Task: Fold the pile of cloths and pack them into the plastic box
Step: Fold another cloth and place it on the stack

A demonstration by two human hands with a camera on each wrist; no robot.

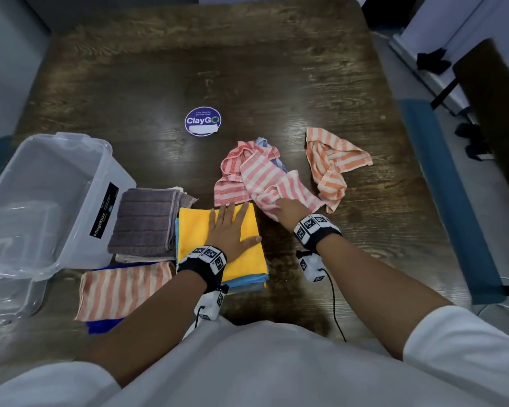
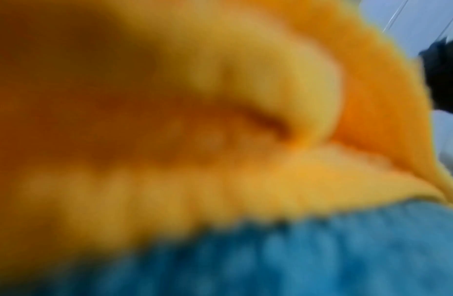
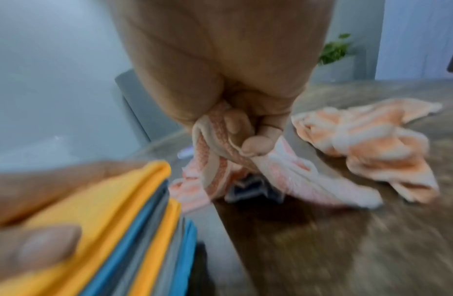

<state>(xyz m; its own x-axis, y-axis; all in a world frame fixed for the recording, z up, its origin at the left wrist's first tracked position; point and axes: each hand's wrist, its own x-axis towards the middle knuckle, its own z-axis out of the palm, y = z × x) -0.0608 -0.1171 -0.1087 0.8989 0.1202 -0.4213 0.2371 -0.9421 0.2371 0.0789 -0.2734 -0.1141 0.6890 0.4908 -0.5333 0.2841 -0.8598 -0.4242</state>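
My left hand (image 1: 228, 227) lies flat, fingers straight, on a folded yellow cloth (image 1: 247, 259) that tops a stack of blue and grey cloths; the left wrist view shows only blurred yellow cloth (image 2: 169, 100) over blue. My right hand (image 1: 287, 210) grips a crumpled pink-striped cloth (image 1: 265, 174) from the loose pile, its fingers (image 3: 255, 146) curled round a fold of that pink-striped cloth (image 3: 215, 160). A red-striped cloth (image 1: 229, 186) and a bluish one lie tangled with it. An orange-striped cloth (image 1: 332, 163) lies apart to the right. The clear plastic box (image 1: 50, 201) stands at the left.
Beside the box lie a folded grey cloth (image 1: 147, 221) and a folded orange-striped cloth (image 1: 121, 289) over a dark blue one. A round ClayGo sticker (image 1: 202, 121) marks the wooden table's (image 1: 247, 69) middle. A blue chair (image 1: 441, 186) stands at the right edge.
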